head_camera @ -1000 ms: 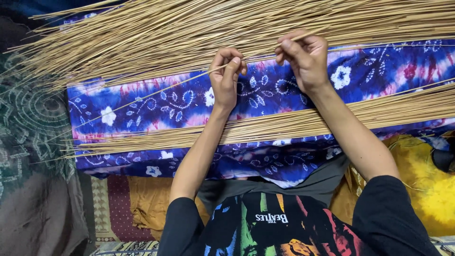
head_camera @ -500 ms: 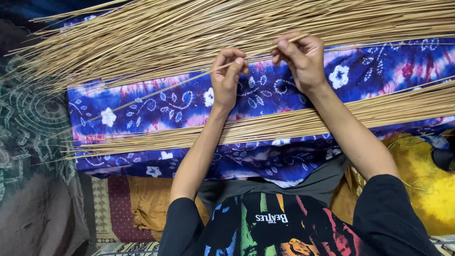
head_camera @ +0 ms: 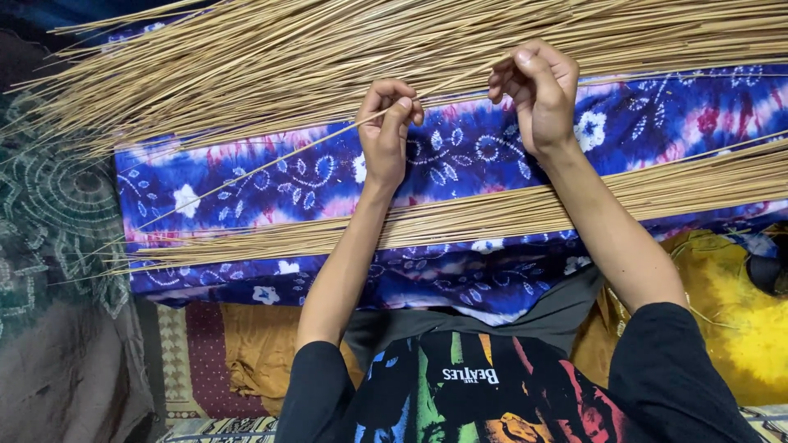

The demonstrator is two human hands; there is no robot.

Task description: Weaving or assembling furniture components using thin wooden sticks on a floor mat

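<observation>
we see a blue and purple tie-dye cloth point(head_camera: 460, 172) with white flower prints spread across the middle of the view, its near edge falling toward the person's lap. along its far edge lies a big loose heap of thin tan sticks point(head_camera: 328, 57), fanned out toward the far left corner. a second, narrower bundle of sticks point(head_camera: 509, 215) runs along the cloth nearer its near edge, reaching from the left side out past the right edge of the view, under both forearms. at the near right corner sits a yellow cloth point(head_camera: 739, 328), and off the left edge a dark green patterned fabric point(head_camera: 49, 213).

our right hand point(head_camera: 538, 98) is curled at the near fringe of the big heap, fingers bent inward and pressed together on the sticks there; which ones it grips we cannot tell. our left hand point(head_camera: 387, 135), just beside it, pinches a single stick point(head_camera: 263, 168) between thumb and fingertips. that stick slants from the left hand down across the cloth toward its left edge, apart from both piles.
</observation>
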